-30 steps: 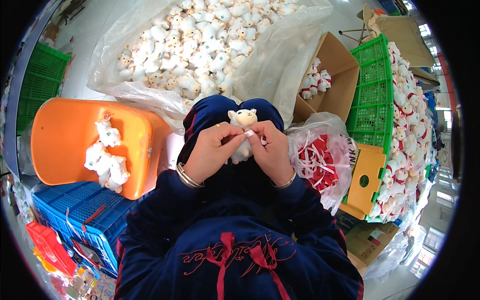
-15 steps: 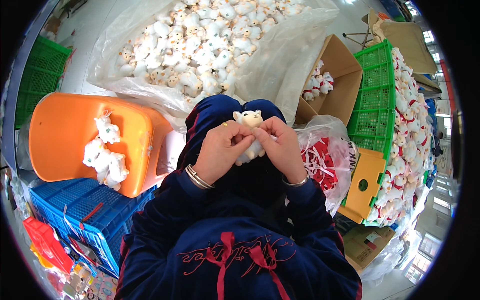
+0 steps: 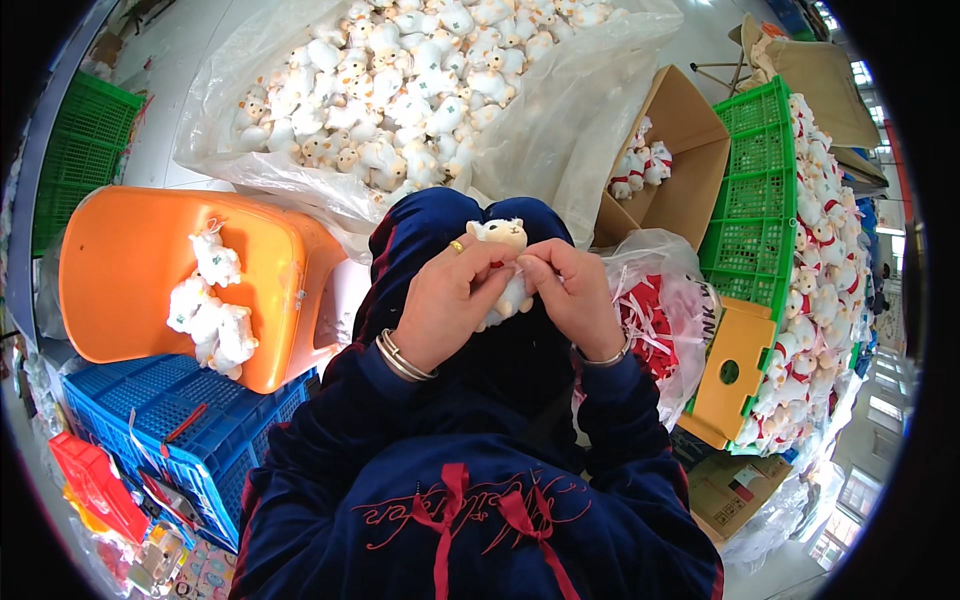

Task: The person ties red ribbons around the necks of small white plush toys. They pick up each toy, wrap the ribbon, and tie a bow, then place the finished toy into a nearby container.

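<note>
Left hand (image 3: 442, 305), right hand (image 3: 578, 300): fingers pinching plush sheep (image 3: 514, 297), hiding neck; orange chair (image 3: 125, 280) left, ribbon bag (image 3: 662, 252) right.

What a palette we've got here, folks: white on the plush toy (image 3: 513, 298), with a cream face and dark eyes! We're seeing a navy jacket (image 3: 330, 445) with looping red script (image 3: 415, 510) and red drawstrings (image 3: 455, 485). Now a blazing orange chair (image 3: 110, 280), a blue lattice-patterned crate (image 3: 150, 385), a green mesh crate (image 3: 745, 185), a yellow panel (image 3: 738, 335)! We spot red mixed with white among the ribbons (image 3: 648, 310), silver bracelets (image 3: 397, 355), a gold ring (image 3: 456, 246) and a brown carton (image 3: 692, 170).
</note>
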Action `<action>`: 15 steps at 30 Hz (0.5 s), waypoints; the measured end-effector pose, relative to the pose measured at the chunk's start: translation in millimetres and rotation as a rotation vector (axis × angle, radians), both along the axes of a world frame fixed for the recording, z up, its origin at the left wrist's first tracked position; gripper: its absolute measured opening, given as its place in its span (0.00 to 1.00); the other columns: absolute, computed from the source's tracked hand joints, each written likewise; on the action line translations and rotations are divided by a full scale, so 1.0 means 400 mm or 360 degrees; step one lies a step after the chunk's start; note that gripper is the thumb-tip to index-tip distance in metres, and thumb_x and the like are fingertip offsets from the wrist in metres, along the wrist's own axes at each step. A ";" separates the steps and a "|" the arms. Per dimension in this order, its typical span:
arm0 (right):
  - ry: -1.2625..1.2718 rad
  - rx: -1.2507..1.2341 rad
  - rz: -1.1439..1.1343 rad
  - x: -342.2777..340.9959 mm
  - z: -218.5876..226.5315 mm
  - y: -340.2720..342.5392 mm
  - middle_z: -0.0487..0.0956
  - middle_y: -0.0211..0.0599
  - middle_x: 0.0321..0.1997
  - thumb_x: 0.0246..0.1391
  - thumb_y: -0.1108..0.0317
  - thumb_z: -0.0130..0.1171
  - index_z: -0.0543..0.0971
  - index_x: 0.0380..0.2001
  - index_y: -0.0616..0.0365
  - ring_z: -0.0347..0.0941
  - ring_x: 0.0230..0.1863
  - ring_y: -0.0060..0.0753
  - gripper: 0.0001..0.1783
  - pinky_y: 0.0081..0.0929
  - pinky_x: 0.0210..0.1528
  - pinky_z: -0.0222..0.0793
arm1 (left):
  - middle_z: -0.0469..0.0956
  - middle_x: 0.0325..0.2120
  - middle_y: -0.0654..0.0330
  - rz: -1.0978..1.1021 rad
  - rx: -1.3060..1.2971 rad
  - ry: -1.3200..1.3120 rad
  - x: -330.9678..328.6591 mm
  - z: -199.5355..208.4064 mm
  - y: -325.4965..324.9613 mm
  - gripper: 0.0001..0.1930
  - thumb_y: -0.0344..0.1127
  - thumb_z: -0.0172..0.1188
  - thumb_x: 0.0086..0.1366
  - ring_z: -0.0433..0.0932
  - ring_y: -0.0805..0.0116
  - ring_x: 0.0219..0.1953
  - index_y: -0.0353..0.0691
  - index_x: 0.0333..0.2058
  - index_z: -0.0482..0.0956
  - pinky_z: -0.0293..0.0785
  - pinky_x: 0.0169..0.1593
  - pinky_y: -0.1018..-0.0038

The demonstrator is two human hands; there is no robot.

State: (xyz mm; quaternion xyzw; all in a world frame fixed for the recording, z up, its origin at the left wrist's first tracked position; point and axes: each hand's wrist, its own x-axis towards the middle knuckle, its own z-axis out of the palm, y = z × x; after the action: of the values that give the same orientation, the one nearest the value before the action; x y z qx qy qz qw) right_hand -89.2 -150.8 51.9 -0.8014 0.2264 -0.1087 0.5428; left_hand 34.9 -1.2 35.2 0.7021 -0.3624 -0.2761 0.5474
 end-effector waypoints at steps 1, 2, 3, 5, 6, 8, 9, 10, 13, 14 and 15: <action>0.0017 -0.0023 -0.0001 -0.001 0.001 -0.003 0.84 0.39 0.29 0.65 0.67 0.64 0.83 0.39 0.63 0.79 0.27 0.27 0.09 0.24 0.32 0.73 | 0.75 0.28 0.62 -0.0001 0.0003 0.0016 0.000 -0.001 -0.001 0.10 0.27 0.67 0.67 0.74 0.74 0.28 0.36 0.46 0.85 0.71 0.35 0.78; 0.0035 -0.0047 -0.0002 -0.002 0.001 -0.006 0.84 0.40 0.29 0.65 0.67 0.64 0.83 0.39 0.63 0.80 0.27 0.28 0.09 0.25 0.32 0.73 | 0.76 0.28 0.62 -0.0006 0.0014 0.0026 0.000 0.000 -0.003 0.10 0.27 0.67 0.67 0.74 0.74 0.28 0.36 0.46 0.85 0.71 0.35 0.77; 0.0055 -0.0072 -0.0004 -0.003 0.002 -0.008 0.84 0.40 0.29 0.65 0.67 0.64 0.83 0.39 0.63 0.80 0.27 0.29 0.09 0.25 0.32 0.73 | 0.76 0.29 0.62 -0.0012 0.0023 0.0039 0.000 0.000 -0.007 0.10 0.28 0.67 0.67 0.75 0.74 0.29 0.36 0.46 0.86 0.71 0.35 0.77; 0.0006 -0.0041 -0.0012 -0.001 0.000 -0.007 0.84 0.39 0.29 0.66 0.68 0.64 0.83 0.39 0.63 0.79 0.27 0.27 0.08 0.24 0.32 0.73 | 0.79 0.30 0.59 -0.0024 0.0078 0.0061 0.004 0.005 -0.011 0.09 0.30 0.67 0.67 0.78 0.69 0.31 0.38 0.45 0.87 0.73 0.37 0.74; -0.0020 -0.0026 -0.0019 0.000 -0.004 -0.007 0.84 0.39 0.29 0.66 0.68 0.63 0.83 0.39 0.63 0.79 0.27 0.26 0.08 0.24 0.32 0.73 | 0.82 0.32 0.57 -0.0031 0.0121 0.0069 0.007 0.010 -0.013 0.09 0.33 0.66 0.67 0.81 0.63 0.33 0.39 0.44 0.87 0.75 0.38 0.71; -0.0043 0.0028 -0.0041 0.002 -0.016 -0.004 0.83 0.37 0.28 0.66 0.68 0.63 0.83 0.39 0.63 0.78 0.27 0.24 0.08 0.24 0.31 0.72 | 0.85 0.33 0.54 -0.0021 0.0141 0.0084 0.005 0.008 -0.014 0.09 0.36 0.66 0.67 0.84 0.58 0.34 0.41 0.43 0.88 0.77 0.39 0.67; -0.0053 0.0056 -0.0049 0.003 -0.020 -0.003 0.83 0.36 0.28 0.66 0.68 0.63 0.82 0.39 0.63 0.77 0.27 0.23 0.08 0.23 0.31 0.72 | 0.85 0.33 0.54 -0.0001 0.0118 0.0092 0.000 0.000 -0.013 0.09 0.36 0.66 0.67 0.84 0.58 0.33 0.41 0.43 0.88 0.78 0.39 0.68; -0.0041 0.0096 -0.0051 0.003 -0.021 -0.004 0.82 0.35 0.28 0.66 0.68 0.64 0.82 0.39 0.63 0.76 0.27 0.22 0.08 0.23 0.31 0.71 | 0.85 0.32 0.54 0.0019 0.0095 0.0101 -0.003 -0.003 -0.012 0.09 0.37 0.67 0.67 0.84 0.58 0.33 0.41 0.42 0.88 0.78 0.39 0.68; -0.0024 0.0231 -0.0043 0.003 -0.017 -0.012 0.80 0.30 0.28 0.66 0.68 0.63 0.80 0.39 0.62 0.73 0.28 0.19 0.08 0.21 0.33 0.70 | 0.85 0.31 0.55 -0.0008 0.0157 0.0081 0.000 -0.002 -0.016 0.10 0.37 0.67 0.67 0.83 0.59 0.32 0.41 0.42 0.88 0.78 0.38 0.69; -0.0032 0.0287 -0.0033 0.003 -0.008 -0.018 0.79 0.28 0.29 0.67 0.68 0.63 0.79 0.40 0.62 0.72 0.29 0.16 0.08 0.19 0.33 0.69 | 0.85 0.30 0.55 0.0009 0.0138 0.0084 -0.002 -0.007 -0.015 0.10 0.37 0.67 0.67 0.83 0.60 0.31 0.41 0.42 0.88 0.77 0.37 0.69; -0.0038 0.0339 -0.0025 0.003 0.000 -0.022 0.78 0.25 0.29 0.67 0.69 0.63 0.78 0.40 0.61 0.70 0.30 0.14 0.07 0.18 0.34 0.68 | 0.84 0.30 0.55 0.0025 0.0116 0.0087 -0.005 -0.016 -0.015 0.10 0.38 0.67 0.67 0.83 0.61 0.31 0.41 0.42 0.88 0.77 0.37 0.69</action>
State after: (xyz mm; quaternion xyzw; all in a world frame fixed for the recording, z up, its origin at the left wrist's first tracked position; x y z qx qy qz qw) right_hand -87.9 -159.7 52.1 -0.7360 0.2363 -0.0978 0.6268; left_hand 32.9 -7.1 28.6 0.7166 -0.3313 -0.3039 0.5332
